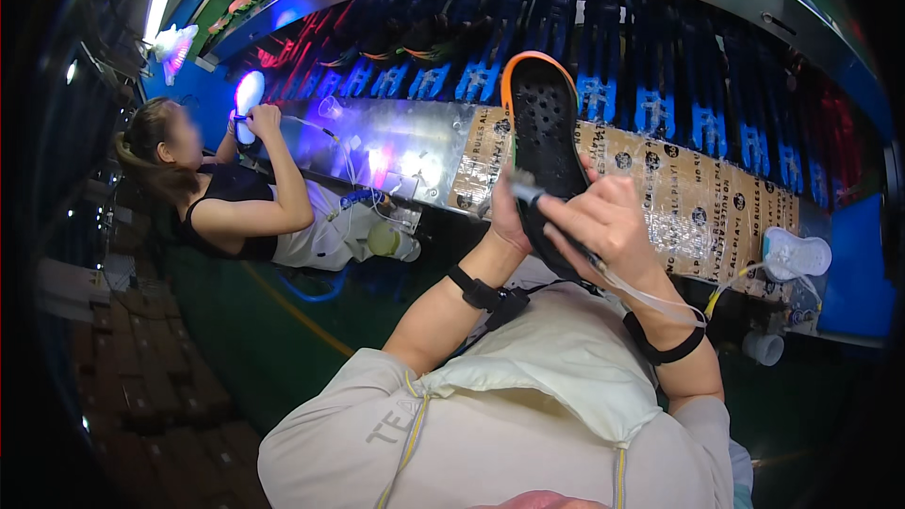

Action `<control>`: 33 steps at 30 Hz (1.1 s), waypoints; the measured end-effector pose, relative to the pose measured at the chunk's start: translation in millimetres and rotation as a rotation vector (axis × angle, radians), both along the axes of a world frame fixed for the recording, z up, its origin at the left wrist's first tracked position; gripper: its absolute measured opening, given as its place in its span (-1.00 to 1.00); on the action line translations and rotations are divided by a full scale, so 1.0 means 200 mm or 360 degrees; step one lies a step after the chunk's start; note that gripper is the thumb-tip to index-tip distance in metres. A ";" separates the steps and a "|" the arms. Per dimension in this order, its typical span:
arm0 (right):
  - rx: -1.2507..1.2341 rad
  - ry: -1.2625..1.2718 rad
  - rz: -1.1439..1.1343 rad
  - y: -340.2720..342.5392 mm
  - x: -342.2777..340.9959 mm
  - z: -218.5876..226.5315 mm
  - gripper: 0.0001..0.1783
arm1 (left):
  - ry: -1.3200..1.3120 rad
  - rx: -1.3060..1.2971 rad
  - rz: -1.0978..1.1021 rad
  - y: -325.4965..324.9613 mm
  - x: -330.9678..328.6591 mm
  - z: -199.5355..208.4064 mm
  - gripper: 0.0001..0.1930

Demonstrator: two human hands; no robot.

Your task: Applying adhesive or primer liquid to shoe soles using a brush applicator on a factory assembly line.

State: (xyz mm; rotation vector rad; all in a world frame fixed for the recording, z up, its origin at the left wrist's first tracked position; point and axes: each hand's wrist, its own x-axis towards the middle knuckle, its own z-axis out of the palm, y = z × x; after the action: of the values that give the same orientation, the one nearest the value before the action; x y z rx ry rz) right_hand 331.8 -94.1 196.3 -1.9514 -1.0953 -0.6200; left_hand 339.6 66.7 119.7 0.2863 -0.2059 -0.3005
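Observation:
A black shoe sole (547, 113), with holes in its heel and an orange edge round the top, stands tilted in front of my chest. My left hand (507, 219) is closed on its near-left side, with part of the grip hidden behind it. In my right hand (608, 226) is a brush (526, 192), pinched between the fingers, its blurred head over the sole's lower half. A thin clear tube (650, 298) runs from the brush back along my right wrist.
The bench has a printed cardboard cover (669, 198) and bare metal on the left. Behind it, blue racks (707, 127) line a conveyor. A white container (795, 254) with hoses stands right, above a plastic cup (764, 349). A co-worker (240, 188) sits left, holding a brightly lit sole (249, 94).

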 end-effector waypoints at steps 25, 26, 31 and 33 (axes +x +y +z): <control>-0.0208 0.0386 0.0266 -0.18 -0.06 0.05 -0.65 | -0.0314 0.0391 -0.0012 0.19 0.20 0.21 -0.17; -0.0219 0.0391 0.0269 -0.19 -0.06 0.06 -0.65 | -0.0310 0.0380 -0.0007 0.19 0.21 0.23 -0.17; -0.0109 0.0642 0.0210 -0.23 -0.05 0.05 -0.68 | -0.0410 0.0646 -0.0199 0.17 0.25 0.31 -0.24; -0.0225 0.0522 0.0173 -0.24 -0.04 0.06 -0.68 | -0.0335 0.0738 -0.0203 0.19 0.30 0.27 -0.30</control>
State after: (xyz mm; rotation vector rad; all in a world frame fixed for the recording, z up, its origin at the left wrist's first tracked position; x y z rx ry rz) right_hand 323.8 -141.3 208.0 -2.0090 -1.0499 -0.1577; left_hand 399.4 104.2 174.5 0.7676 -0.3629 -0.4441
